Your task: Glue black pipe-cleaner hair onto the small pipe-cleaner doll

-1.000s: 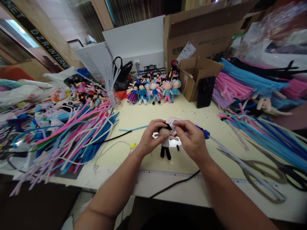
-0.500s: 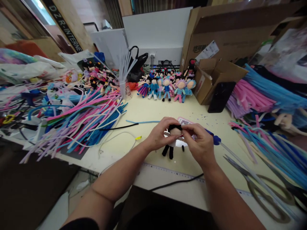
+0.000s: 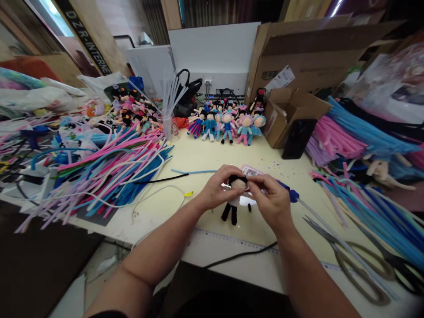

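Both your hands grip the small doll (image 3: 236,194) between them above the desk (image 3: 205,159): left hand (image 3: 217,189) on its side, right hand (image 3: 270,201) pinching its head.

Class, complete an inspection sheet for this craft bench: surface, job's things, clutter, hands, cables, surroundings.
Surface: pale yellow table, bare in the middle.
Job's things: small doll, black hair and legs, upright.
Clutter: pipe cleaners heaped both sides; scissors; row of finished dolls at back.
Hands: left hand and right hand both grip the doll's head.
Cables: black cable at the front edge.
Surroundings: cardboard box; black phone leaning on a smaller box.
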The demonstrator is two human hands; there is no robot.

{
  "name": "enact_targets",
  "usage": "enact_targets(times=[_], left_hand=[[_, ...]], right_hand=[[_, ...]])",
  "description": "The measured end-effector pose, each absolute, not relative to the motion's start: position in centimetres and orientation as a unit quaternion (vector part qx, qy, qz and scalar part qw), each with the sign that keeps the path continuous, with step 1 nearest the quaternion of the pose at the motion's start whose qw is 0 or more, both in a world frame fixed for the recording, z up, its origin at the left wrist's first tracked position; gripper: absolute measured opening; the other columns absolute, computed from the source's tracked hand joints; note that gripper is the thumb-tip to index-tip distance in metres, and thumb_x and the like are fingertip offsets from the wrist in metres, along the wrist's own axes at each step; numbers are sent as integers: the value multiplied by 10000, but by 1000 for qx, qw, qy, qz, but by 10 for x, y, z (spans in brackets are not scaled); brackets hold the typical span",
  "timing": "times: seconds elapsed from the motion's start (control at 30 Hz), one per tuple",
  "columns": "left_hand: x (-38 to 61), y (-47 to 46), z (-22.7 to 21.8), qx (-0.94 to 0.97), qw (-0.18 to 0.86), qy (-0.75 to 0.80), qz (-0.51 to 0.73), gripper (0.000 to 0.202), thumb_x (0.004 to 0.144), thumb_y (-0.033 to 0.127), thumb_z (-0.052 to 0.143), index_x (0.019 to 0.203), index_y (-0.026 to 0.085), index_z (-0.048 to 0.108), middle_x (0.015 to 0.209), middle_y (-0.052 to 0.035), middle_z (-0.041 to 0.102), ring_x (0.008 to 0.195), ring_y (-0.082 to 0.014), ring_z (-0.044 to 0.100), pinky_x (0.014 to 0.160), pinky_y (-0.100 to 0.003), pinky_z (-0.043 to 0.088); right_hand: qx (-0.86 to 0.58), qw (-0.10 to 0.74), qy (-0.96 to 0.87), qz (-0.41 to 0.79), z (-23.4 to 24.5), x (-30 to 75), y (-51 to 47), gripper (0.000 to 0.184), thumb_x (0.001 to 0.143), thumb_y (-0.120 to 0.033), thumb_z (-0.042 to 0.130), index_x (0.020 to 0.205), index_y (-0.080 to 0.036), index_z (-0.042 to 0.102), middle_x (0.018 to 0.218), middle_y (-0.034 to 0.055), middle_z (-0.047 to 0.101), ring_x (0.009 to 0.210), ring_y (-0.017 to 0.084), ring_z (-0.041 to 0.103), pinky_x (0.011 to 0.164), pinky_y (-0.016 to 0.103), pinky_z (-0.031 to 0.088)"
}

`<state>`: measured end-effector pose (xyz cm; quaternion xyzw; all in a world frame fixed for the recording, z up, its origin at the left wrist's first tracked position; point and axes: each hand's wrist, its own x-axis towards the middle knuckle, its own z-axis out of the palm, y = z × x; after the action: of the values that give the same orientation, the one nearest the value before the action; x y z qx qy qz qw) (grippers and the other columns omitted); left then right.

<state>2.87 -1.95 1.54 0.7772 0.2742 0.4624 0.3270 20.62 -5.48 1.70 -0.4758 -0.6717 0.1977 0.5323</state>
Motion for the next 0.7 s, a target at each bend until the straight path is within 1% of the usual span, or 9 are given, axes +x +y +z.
enact_targets(times=[0.1,0.17,0.3,0.4,0.57,0.7], left_hand=[[27,-17,10,757,364,284,463,328,788,294,701,1081,219,575,1113,-87,574,1052,-202,549,751,-275,463],[27,-15,8,746,382,284,465,337,786,290,705,1088,218,572,1130,-89,566,1074,-205,542,776,-280,464],[27,-15,7,740,397,280,465,338,782,273,708,1087,220,573,1147,-87,557,1089,-208,535,805,-292,464],[28,-18,9,746,395,279,459,345,779,271,708,1091,221,569,1157,-86,556,1100,-215,533,810,-296,460],[28,-23,12,728,415,333,432,467,755,257,720,1171,223,510,1162,-75,579,908,-167,588,739,-288,459],[29,-24,14,727,407,348,431,484,731,220,719,1163,218,500,1169,-70,580,893,-164,590,738,-290,457]], right_hand=[[-481,549,-642,236,18,209,-55,138,892,-229,571,981,-239,675,914,18,669,772,154,623,728,319,490],[-480,552,-640,236,20,209,-55,142,894,-228,565,979,-236,679,927,23,664,781,154,626,735,322,492],[-466,542,-671,196,25,206,-55,104,848,-175,611,924,-206,676,873,22,647,744,141,600,682,291,487],[-459,532,-693,163,27,204,-56,109,824,-122,620,894,-192,666,829,15,637,705,125,581,661,272,483],[-460,529,-698,146,27,204,-58,125,827,-97,605,884,-195,658,811,7,640,689,119,576,659,267,482],[-462,538,-688,153,28,205,-59,111,831,-121,615,889,-204,660,810,1,641,682,120,575,650,269,478]])
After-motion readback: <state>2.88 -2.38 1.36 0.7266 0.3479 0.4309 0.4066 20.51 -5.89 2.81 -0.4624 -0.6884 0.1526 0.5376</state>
